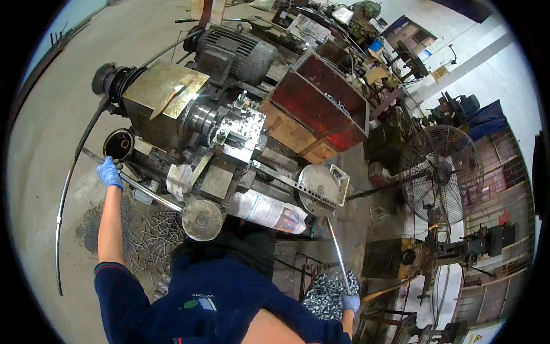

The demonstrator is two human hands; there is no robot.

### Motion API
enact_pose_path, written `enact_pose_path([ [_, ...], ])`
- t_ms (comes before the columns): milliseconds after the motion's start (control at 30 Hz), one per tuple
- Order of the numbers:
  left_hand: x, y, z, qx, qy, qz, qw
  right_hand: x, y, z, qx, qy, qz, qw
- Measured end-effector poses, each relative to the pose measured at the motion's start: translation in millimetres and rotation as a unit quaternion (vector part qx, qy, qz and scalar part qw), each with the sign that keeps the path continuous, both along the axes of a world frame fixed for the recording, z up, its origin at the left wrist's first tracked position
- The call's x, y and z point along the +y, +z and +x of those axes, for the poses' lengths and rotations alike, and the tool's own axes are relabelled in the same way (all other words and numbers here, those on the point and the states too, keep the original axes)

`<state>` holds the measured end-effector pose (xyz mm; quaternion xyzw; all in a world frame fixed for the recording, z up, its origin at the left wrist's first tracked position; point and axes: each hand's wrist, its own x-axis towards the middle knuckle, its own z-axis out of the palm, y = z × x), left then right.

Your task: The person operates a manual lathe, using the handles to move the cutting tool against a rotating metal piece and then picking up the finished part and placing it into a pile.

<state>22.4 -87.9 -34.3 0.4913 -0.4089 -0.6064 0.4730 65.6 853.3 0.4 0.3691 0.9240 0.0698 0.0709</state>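
Note:
My left hand [109, 174], in a blue glove with dark fingertips, is closed around the long steel lever [153, 195] at the left. That lever runs to a round metal hub [201, 220] on the front of a lathe-like machine. Just beyond the hand sits a dark round pan [119, 144]. Low on the right, my gloved right hand [350, 303] is closed at the lower end of another steel lever [338, 246], which slopes down from a larger round disc [318, 188]. Between both levers are the chuck [203, 118] and the shiny tool slide [243, 135].
A pile of small metal parts [326, 295] lies beside my right hand. Thin rods and shavings [150, 241] litter the floor at left. Behind the slide stand a red metal bin [321, 94] and a motor [238, 54]. A large fan [442, 172] stands at right.

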Motion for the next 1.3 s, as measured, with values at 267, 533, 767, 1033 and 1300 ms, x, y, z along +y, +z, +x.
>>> enact_pose_path([
  [267, -7.8, -9.9, -2.1, 0.005, 0.022, -0.011, 1.000, -41.8, 39.7, -11.1, -0.155, 0.053, -0.064, 0.984],
  [533, -9.4, -9.3, -5.2, 0.030, 0.010, -0.018, 0.999, -33.5, 21.6, 0.0, -0.055, -0.037, 0.030, 0.997],
  [767, -11.2, -5.8, -3.6, 0.006, 0.010, 0.008, 1.000, -30.6, 17.0, 3.4, -0.019, -0.062, 0.000, 0.998],
  [1033, -2.5, 3.4, -3.6, -0.008, 0.025, 0.000, 1.000, -27.1, 10.6, 12.4, 0.012, -0.030, -0.010, 0.999],
  [1300, 2.2, 8.8, -5.1, -0.010, 0.029, -0.015, 0.999, -16.0, -3.4, 15.6, 0.011, -0.031, -0.008, 0.999],
])
